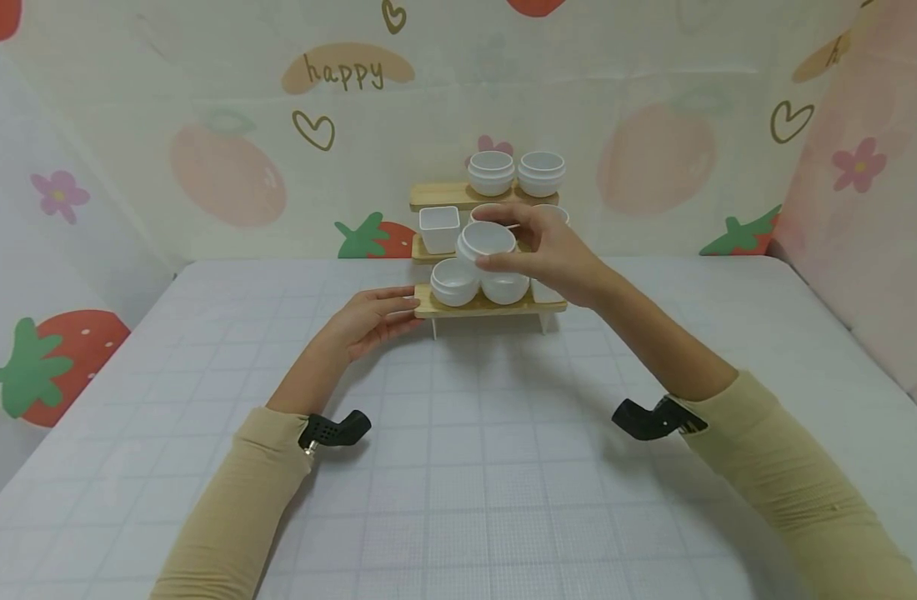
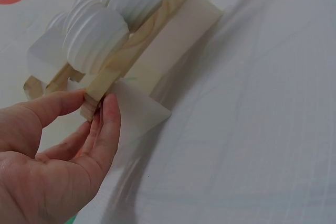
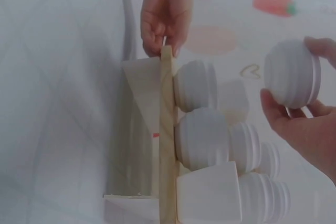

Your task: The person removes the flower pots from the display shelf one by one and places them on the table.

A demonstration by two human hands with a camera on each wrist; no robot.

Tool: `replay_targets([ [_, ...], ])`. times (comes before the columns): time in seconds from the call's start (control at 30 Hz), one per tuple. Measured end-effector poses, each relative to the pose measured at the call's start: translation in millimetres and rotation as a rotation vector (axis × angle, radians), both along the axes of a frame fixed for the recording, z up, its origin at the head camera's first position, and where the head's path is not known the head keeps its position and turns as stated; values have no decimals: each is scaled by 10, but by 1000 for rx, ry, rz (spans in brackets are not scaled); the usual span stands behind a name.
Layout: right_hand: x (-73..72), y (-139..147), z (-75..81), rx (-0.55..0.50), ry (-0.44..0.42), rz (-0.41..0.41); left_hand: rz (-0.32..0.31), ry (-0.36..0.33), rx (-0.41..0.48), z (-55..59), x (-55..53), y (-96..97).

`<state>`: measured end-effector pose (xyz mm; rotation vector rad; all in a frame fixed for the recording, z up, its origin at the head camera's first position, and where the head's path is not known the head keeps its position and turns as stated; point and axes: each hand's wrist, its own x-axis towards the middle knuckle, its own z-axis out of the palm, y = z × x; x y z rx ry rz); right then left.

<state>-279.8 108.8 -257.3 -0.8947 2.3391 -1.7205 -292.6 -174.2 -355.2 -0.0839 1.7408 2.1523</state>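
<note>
My right hand (image 1: 552,250) grips a small round white bowl (image 1: 487,240) between thumb and fingers, raised above the lowest step of a tiered wooden stand (image 1: 496,309). In the right wrist view the held bowl (image 3: 292,74) is apart from the others. My left hand (image 1: 370,321) pinches the left end of that lowest step, thumb on top and fingers underneath, plainest at the wooden board (image 2: 126,59) in the left wrist view. On the lowest step stand a round bowl (image 1: 454,283), another round bowl (image 1: 506,288) and a square bowl (image 3: 209,195).
A square white bowl (image 1: 439,229) stands on the middle step, with round ones partly hidden behind my right hand. Two round bowls, one being the right bowl (image 1: 542,173), stand on the top step. A patterned wall backs the grid-covered table (image 1: 458,500).
</note>
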Motion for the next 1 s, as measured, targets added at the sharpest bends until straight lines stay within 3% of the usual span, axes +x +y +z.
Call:
replay_targets([
  [0.4,90,-23,-77,-5,-59,-15,17,-19,-6,11,1,5],
  [1.0,147,-39,-252,-18,-60,30,16,-28,-28,28,-5,10],
])
